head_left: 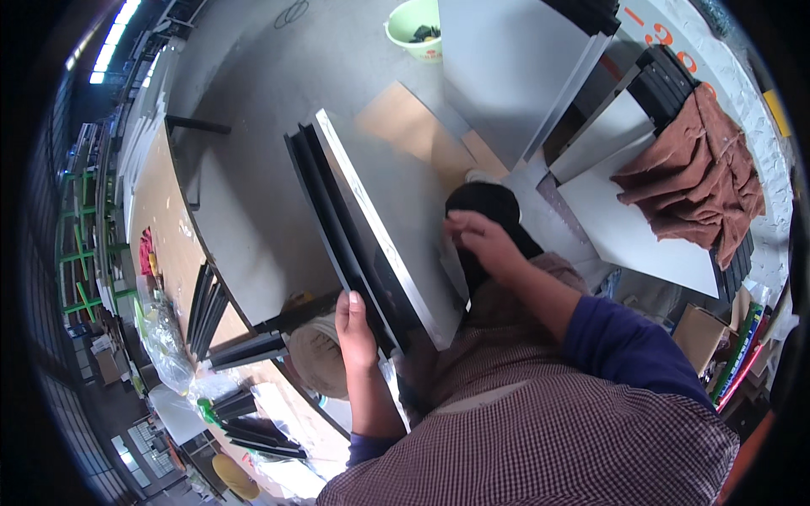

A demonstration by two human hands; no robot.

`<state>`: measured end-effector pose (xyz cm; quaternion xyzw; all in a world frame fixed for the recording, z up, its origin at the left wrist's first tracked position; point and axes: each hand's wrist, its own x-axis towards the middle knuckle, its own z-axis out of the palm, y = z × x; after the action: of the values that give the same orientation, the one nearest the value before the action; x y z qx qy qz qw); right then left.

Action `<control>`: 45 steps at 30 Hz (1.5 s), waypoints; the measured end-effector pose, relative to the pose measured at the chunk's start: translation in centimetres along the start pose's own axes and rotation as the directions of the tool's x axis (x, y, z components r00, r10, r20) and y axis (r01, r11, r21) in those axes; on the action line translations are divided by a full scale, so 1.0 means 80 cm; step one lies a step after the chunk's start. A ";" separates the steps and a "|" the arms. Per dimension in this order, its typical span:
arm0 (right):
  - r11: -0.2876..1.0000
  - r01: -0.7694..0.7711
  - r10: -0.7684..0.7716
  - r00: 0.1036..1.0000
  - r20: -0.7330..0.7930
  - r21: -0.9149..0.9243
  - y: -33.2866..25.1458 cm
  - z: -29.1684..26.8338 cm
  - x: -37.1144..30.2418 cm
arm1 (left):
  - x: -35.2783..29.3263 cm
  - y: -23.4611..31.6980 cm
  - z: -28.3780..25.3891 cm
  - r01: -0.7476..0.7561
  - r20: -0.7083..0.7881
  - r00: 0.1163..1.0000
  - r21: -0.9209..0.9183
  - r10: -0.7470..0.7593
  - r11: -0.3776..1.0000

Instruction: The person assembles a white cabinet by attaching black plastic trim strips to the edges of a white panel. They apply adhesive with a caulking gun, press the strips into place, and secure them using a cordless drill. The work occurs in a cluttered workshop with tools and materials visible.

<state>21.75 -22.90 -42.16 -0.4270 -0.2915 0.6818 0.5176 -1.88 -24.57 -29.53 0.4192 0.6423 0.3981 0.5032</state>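
Observation:
A flat grey panel (pixel 405 194) with a white edge and a black channelled strip (pixel 337 228) along its left side stands tilted in front of my body. My left hand (pixel 356 331) grips the black strip near its lower end, thumb up along the edge and fingers partly hidden behind. On the other side, my right hand (pixel 485 240) is beside the panel's right edge, over my dark-clad leg, its fingers loosely bent and a little apart. Whether its fingertips touch the panel I cannot tell.
A wooden-topped table (pixel 160 194) on the left bears black strips (pixel 207 312) and clear plastic wrap (pixel 164 337). Large grey panels (pixel 498 76) lean at the right, near a brown cloth (pixel 696 173). A pale green bucket (pixel 405 34) and a cardboard sheet (pixel 401 122) are on the floor ahead.

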 end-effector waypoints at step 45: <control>0.971 -0.086 0.151 0.943 0.296 -0.221 -0.007 0.011 0.001 | -0.028 0.047 0.021 -0.197 0.054 0.978 0.565 0.203 0.801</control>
<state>21.21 -22.63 -41.33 -0.3821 -0.4119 0.7367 0.3763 0.58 -25.24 -25.62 0.6131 0.6861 0.2418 0.3080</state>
